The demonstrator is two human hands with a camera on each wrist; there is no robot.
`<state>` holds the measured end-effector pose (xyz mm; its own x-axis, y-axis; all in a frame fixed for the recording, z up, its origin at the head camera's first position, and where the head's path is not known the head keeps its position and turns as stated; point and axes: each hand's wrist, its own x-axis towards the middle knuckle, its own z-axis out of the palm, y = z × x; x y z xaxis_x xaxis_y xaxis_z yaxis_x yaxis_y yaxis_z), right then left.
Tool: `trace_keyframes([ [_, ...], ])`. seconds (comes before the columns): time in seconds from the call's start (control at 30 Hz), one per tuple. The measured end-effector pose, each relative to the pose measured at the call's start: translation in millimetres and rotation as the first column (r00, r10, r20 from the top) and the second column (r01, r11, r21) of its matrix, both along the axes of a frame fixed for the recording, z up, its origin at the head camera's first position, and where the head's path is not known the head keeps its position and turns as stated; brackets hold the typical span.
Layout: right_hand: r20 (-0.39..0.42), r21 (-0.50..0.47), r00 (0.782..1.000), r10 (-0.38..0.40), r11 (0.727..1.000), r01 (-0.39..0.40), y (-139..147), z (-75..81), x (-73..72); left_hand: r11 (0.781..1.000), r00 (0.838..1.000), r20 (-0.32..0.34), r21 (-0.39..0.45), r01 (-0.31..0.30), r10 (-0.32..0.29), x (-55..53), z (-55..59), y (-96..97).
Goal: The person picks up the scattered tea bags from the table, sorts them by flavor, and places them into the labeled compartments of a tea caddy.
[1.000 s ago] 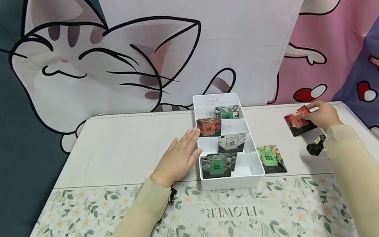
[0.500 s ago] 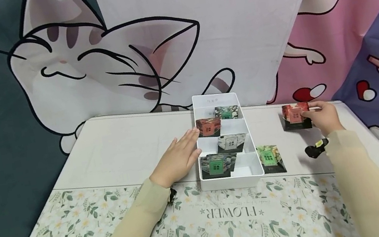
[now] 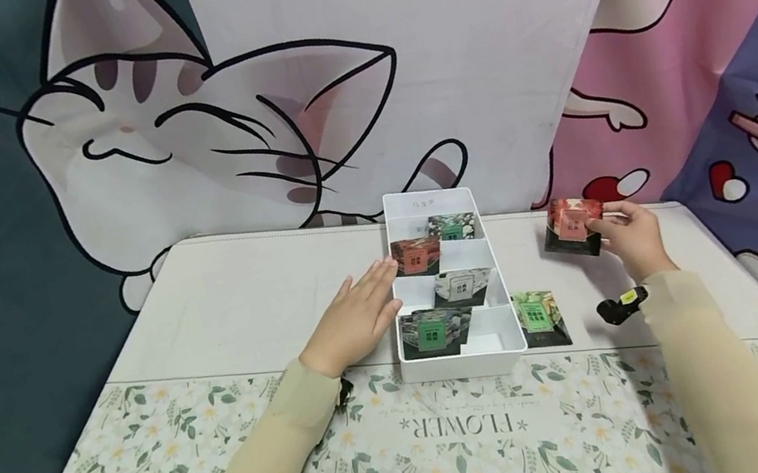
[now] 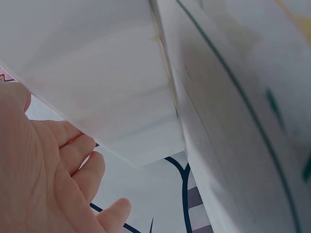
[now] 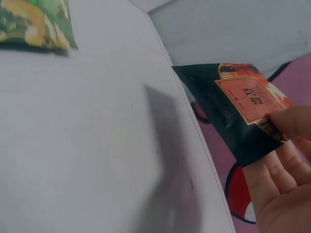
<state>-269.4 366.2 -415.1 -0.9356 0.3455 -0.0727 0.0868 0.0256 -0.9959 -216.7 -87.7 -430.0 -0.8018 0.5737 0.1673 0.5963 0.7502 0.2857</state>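
My right hand (image 3: 633,235) pinches a red and black sachet (image 3: 573,227) by its right edge, above the right part of the table. In the right wrist view the thumb lies on the face of the sachet (image 5: 248,99), with fingers behind it. My left hand (image 3: 355,317) rests with straight fingers against the left side of a white divided box (image 3: 462,365); the left wrist view shows its fingertips at the box's rim. Inside the box stand a red sachet (image 3: 416,256), a white one (image 3: 462,287), a dark green one (image 3: 434,332) and a green-labelled one (image 3: 453,227) at the back.
A light green sachet (image 3: 541,318) lies flat beside the box's front right side. The white table (image 3: 267,290) has a flowered strip across its front. Cartoon cloth (image 3: 508,61) hangs behind the table's back edge. A black wrist camera (image 3: 622,306) sits by the right sleeve.
The right hand has lifted the red and black sachet and carried it a little to the left and back, turning its printed face toward the head camera. My left hand stays at the box.
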Motion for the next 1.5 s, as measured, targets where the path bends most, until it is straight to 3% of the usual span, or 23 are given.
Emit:
trace_keyframes([
  [0.57, -0.080, -0.119, 0.995, -0.060, 0.992, 0.050, -23, 9.0, 3.5, 1.000, 0.999, -0.034, -0.023, -0.007, 0.006, 1.6, -0.4, 0.6],
  [1.3, -0.187, -0.085, 0.981, 0.051, 0.994, -0.068, -62, 30.4, 3.3, 1.000, 1.000, -0.018, -0.013, -0.003, 0.003, -1.4, 0.1, 0.6],
  [1.5, -0.164, -0.054, 0.983, 0.076, 0.995, -0.086, -72, 34.3, 4.9, 1.000, 1.000, -0.017, -0.016, -0.005, 0.005, -0.9, -2.1, 1.6],
])
